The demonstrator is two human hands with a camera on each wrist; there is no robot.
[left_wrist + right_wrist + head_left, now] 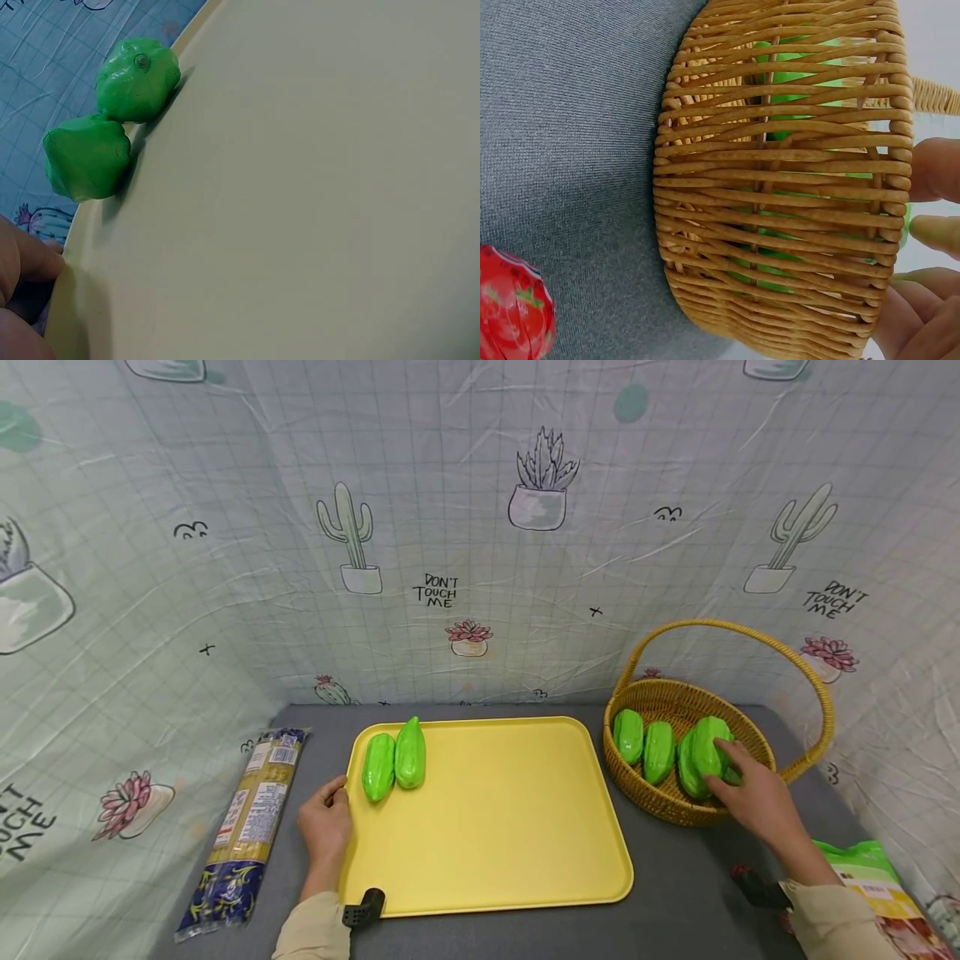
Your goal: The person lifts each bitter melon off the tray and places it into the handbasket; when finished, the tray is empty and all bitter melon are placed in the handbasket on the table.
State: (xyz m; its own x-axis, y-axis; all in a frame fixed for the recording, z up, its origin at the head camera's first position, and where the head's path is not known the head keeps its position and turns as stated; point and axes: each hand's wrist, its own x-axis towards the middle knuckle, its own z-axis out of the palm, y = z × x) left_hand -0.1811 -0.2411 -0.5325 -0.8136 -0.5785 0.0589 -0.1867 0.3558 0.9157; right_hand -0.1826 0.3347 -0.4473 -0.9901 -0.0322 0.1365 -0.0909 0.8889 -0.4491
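Note:
My left hand (327,818) pinches the left rim of the yellow tray (510,810), its fingertips (51,264) at the edge in the left wrist view. Two glossy green ridged gourds (378,767) lie side by side in the tray's far left corner. Over the wicker basket (622,777) on the right, my right hand (756,797) grips a green gourd (708,742) between thumb and fingers. Several similar gourds (659,752) lie in the basket around it. From the right wrist, the basket wall (795,172) hides most of the held gourd.
The basket's tall handle (720,625) arches above its rim. A long pack of noodles (251,818) lies left of the tray. At the lower right is a green and yellow bag (870,885), and a red patterned round object (514,304) sits near the basket.

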